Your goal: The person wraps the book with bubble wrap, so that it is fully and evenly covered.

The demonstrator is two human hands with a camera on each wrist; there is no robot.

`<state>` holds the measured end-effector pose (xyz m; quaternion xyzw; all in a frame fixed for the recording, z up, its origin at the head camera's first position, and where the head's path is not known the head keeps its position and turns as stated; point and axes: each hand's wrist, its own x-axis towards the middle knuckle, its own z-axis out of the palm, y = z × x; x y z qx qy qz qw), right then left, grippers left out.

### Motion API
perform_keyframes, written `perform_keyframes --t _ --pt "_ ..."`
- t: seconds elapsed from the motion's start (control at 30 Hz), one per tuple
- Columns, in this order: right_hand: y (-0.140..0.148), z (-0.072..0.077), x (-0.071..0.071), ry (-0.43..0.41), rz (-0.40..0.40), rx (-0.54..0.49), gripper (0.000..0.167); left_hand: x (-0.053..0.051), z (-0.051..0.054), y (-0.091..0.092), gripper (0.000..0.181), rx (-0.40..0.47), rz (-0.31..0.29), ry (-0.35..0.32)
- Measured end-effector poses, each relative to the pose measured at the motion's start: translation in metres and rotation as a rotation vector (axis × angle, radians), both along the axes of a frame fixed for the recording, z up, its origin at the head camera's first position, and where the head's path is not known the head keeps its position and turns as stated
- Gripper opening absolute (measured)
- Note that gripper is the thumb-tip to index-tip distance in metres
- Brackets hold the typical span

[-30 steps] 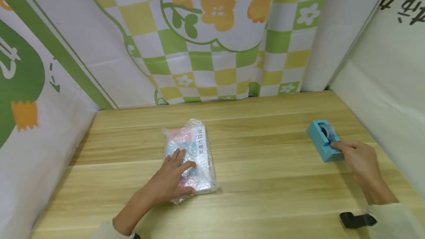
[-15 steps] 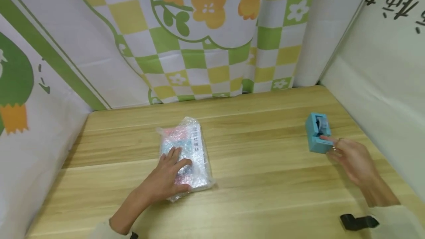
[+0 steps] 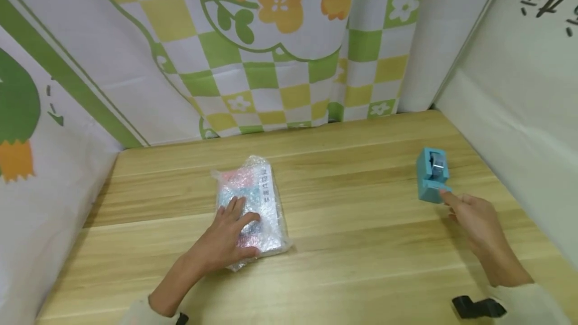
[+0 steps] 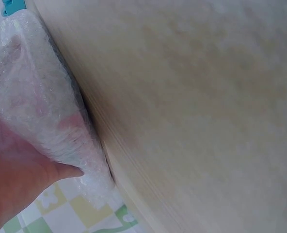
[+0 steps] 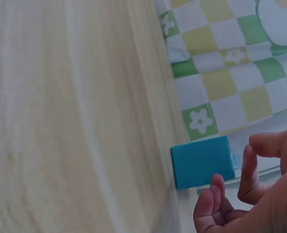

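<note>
On the table, a bubble-wrapped book (image 3: 266, 209) with pink, blue and white parts lies flat. My left hand (image 3: 223, 237) rests on it with its fingers spread. In the left wrist view the thumb lies along the edge of the wrap. Over to the right stands a blue tape dispenser (image 3: 426, 172) with a roll of clear tape (image 3: 437, 163) in it. My right hand (image 3: 476, 222) is at the dispenser's near end, thumb and index finger pinched together. The tape's end appears to be between those fingertips, though it is hard to make out.
The wooden table (image 3: 343, 214) reaches back to a checked, flowered curtain (image 3: 280, 79). White sheets hang at both sides, the right one (image 3: 519, 94) with black writing. A black strap piece (image 3: 478, 307) sticks out by the right sleeve.
The dispenser has turned straighter, its near end swinging left. My right hand has drawn back from near the roll to the dispenser's near end. My left hand stays on the wrapped book.
</note>
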<state>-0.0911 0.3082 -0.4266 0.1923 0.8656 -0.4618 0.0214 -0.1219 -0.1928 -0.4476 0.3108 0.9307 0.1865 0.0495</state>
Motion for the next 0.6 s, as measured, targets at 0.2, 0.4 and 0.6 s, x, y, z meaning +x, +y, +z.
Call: perform_keyframes --t 0.2,0.4,0.6 --pt "0.004 -0.010 -0.006 -0.016 0.031 -0.054 0.053 0.000 0.000 0.000 0.060 0.002 0.003 -0.001" --pt "0.005 -0.016 -0.012 -0.033 0.030 -0.019 0.049 0.000 0.000 0.000 0.061 0.002 -0.001 0.006" --pt "0.008 -0.013 -0.014 -0.068 0.143 0.211 0.047 0.000 -0.001 0.000 0.061 0.008 0.002 -0.002"
